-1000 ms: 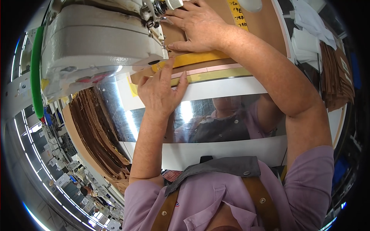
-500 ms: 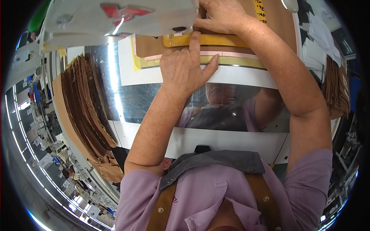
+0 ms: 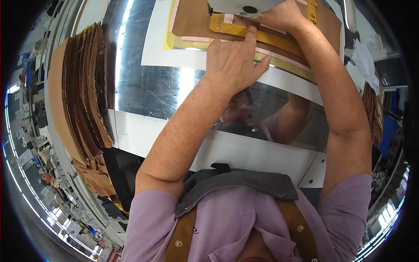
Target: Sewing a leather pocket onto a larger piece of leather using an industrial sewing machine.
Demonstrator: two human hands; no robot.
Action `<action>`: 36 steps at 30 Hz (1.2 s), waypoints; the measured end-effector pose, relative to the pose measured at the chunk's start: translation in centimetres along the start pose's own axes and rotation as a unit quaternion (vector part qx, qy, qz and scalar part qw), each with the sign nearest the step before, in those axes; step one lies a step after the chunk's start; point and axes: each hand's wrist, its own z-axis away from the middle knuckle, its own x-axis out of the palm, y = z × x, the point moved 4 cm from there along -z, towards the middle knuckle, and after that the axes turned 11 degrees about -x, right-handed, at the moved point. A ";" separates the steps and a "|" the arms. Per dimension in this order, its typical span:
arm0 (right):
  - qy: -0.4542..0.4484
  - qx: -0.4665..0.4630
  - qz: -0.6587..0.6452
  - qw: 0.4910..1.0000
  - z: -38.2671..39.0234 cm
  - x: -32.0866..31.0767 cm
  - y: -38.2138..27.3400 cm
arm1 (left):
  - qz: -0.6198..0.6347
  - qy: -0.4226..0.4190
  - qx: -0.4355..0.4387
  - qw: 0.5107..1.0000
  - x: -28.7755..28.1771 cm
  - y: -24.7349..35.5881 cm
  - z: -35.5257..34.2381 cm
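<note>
Under both hands, at the far edge of the table point(image 3: 166, 87), lies a flat brown leather panel point(image 3: 194, 19) carried in a thin yellow template point(image 3: 238, 29) edged with pink tape strips point(image 3: 283, 58). The left hand point(image 3: 233, 63) rests palm down with fingers spread and the forefinger stretched forward, pressing the template flat; it grips nothing. The right hand point(image 3: 283, 15) lies just beyond it, partly hidden by the white sewing machine head point(image 3: 244, 6), fingers flattened on the brown panel, though I cannot tell whether its fingertips pinch anything. The panel looks light, thin and pliable, likely to buckle if lifted by 1 corner, so flat palm pressure near the seam line seems the safer hold, as does sliding instead of lifting. The template appears stiffer, smooth and a little slippery against the polished steel plate, which is scratched and mirror-bright, reflecting the person's arms. Well to the left of the left hand, a fanned stack of brown cut pieces point(image 3: 83, 91) overlaps like shingles, matte and curved at the edges. To the right of the right forearm hangs another bundle of brown pieces point(image 3: 373, 113).
</note>
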 end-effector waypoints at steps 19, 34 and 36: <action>0.007 -0.004 -0.028 1.000 0.4 1.2 1.9 | 0.026 0.006 0.000 1.000 0.2 0.1 -0.4; -0.064 0.095 -0.055 0.992 0.9 0.5 1.5 | -0.054 -0.046 -0.014 0.997 -0.4 0.4 -0.5; -0.058 0.099 -0.050 0.992 0.9 0.9 1.7 | -0.051 -0.032 -0.008 0.998 -0.2 0.3 -0.5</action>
